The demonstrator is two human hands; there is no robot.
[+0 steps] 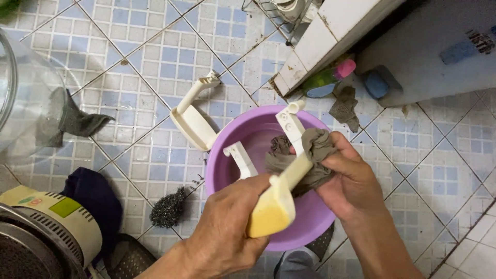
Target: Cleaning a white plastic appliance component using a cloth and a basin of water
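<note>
Mid-wipe, I judge: my left hand clamps a cream plastic part over the purple basin, right hand fingers closed on a grey rag; second part untouched.

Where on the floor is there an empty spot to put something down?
Bare tiles lie at the upper left, between the clear jar and the cream plastic part, and at the right, beyond the right hand. It is crowded around the purple basin, near the steel scrubber, and under the white ledge with the bottle.
</note>
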